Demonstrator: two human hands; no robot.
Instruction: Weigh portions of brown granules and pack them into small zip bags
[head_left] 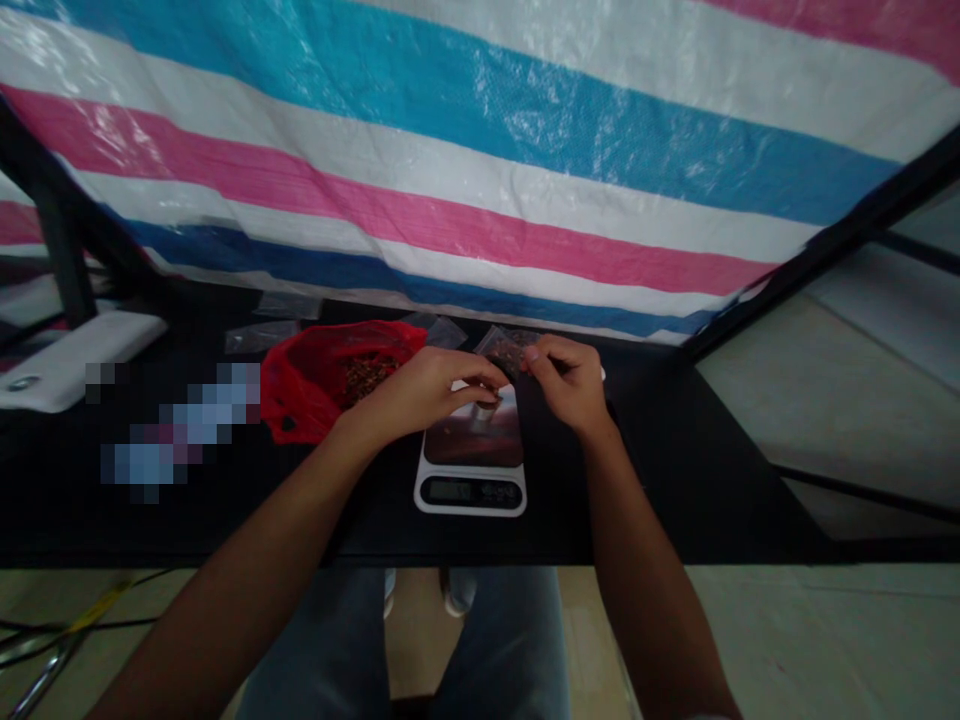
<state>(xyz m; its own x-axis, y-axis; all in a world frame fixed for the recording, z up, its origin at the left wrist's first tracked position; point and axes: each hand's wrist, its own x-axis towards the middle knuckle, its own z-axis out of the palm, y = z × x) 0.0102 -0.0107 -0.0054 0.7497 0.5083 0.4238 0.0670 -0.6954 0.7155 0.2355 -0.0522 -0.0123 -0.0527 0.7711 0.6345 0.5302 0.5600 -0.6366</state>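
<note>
A black table carries a digital kitchen scale, which is placed directly beneath the left hand and the right hand. A red plastic bag, holding dried brown pieces, is laid just beside the left hand, away from the right hand. Small clear plastic bags are scattered beyond the left hand. Farther left of that hand, a blurred object that cannot be made out is lying, and a flat white object is set well apart.
</note>
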